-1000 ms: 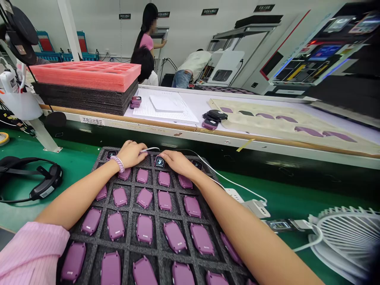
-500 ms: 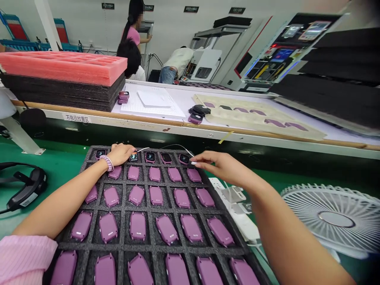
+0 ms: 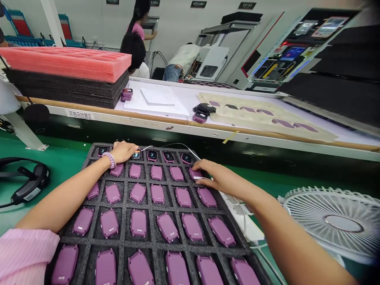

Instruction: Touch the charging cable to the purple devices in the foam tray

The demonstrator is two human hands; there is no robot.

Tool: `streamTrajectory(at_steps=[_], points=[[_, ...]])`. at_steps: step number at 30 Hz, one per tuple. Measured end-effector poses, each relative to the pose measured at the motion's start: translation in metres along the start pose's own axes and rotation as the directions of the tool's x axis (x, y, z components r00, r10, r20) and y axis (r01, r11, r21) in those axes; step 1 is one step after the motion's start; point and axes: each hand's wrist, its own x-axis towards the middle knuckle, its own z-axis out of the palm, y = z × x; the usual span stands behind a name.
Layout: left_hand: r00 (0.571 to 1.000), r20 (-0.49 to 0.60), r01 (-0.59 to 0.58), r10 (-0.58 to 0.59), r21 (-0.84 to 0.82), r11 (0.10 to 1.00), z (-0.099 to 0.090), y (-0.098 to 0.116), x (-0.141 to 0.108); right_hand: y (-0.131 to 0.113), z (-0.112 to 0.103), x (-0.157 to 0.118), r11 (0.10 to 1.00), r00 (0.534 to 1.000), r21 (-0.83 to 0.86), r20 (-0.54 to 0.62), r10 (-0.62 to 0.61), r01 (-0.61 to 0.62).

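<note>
My left hand [image 3: 123, 151] is at the far row of a black foam tray [image 3: 124, 188], its fingers closed against the upper edge of a smartwatch [image 3: 136, 154] with a lit screen. A white cable [image 3: 146, 148] runs up to that watch; its contact there is hidden. At the tray's right side, my right hand [image 3: 215, 174] pinches the white end of a charging cable [image 3: 198, 178] just over a purple smartwatch [image 3: 194, 173] lying back up. Other far-row watches, such as this smartwatch [image 3: 186, 158], lie screen up. Nearer rows hold purple watches back up.
Right of the tray are a white power strip [image 3: 247, 227] and a white fan [image 3: 341, 221]. A black headset [image 3: 26, 180] lies left. Behind, a shelf edge [image 3: 178, 126] carries red foam [image 3: 68, 63], papers [image 3: 156, 99] and a beige tray [image 3: 267, 126]. People are in the background.
My right hand has moved down and nearer with the cable end, from beside the far-right screen-up watch to over the back-up watch below it. My left hand stays at its watch.
</note>
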Motion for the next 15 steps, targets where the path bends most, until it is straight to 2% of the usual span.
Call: streamTrajectory(at_steps=[5, 11, 15], points=[[1.0, -0.006, 0.002, -0.002, 0.006, 1.0, 0.0, -0.003, 0.003, -0.008, -0.01, -0.006, 0.992, 1.0, 0.128, 0.029, -0.006, 0.002], [1.0, -0.017, 0.002, -0.002, 0.017, 1.0, 0.001, -0.004, 0.004, -0.011, -0.011, -0.015, 0.978, 0.994, 0.187, -0.031, 0.104, -0.096], [1.0, -0.023, 0.005, -0.005, 0.006, 1.0, 0.001, -0.003, 0.004, -0.006, -0.008, -0.014, 0.987, 0.995, 0.143, -0.052, 0.086, -0.078]])
